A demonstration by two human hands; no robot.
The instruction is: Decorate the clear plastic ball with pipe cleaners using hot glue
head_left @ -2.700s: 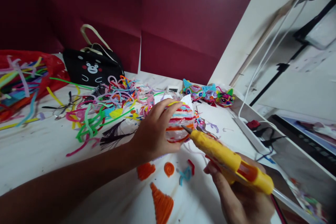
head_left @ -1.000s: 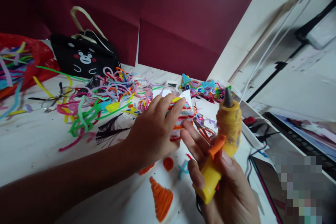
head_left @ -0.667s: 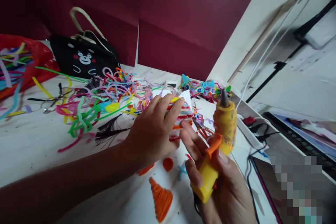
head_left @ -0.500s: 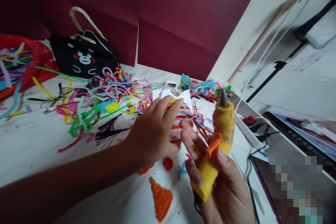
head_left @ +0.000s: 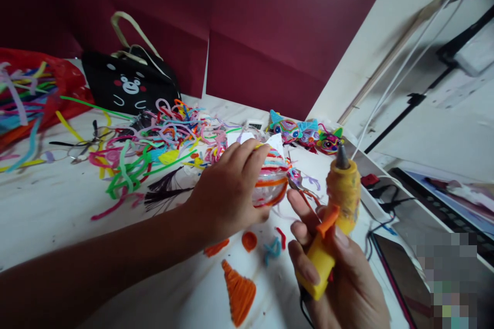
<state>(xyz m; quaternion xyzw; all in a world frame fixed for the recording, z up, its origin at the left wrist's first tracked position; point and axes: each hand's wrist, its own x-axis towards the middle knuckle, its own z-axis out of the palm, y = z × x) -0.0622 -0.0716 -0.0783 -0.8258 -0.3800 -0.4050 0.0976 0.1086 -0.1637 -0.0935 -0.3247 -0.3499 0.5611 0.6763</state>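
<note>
My left hand (head_left: 227, 190) is curled over a round clear ball wrapped in striped coloured pipe cleaners (head_left: 272, 185) and holds it on the white table (head_left: 46, 205). My right hand (head_left: 339, 282) grips a yellow glue gun (head_left: 334, 216) with an orange trigger, nozzle pointing up, its forefingers stretched out just right of the ball. An orange pipe-cleaner cone (head_left: 239, 293), an orange coil (head_left: 249, 240) and small blue and red bits (head_left: 274, 247) lie on the table below the ball.
A tangle of loose coloured pipe cleaners (head_left: 154, 149) covers the table's middle, with scissors (head_left: 77, 149) at left. A black bear bag (head_left: 129, 87) and a red bag (head_left: 34, 97) stand behind. Small pipe-cleaner animal faces (head_left: 309, 136) sit at the back right, with a power strip (head_left: 370, 185) and cables beside them.
The glue gun turned from pointing at the ball to nozzle-up. In the last half second my right hand drew a little down and right, away from the ball. My left hand stayed put.
</note>
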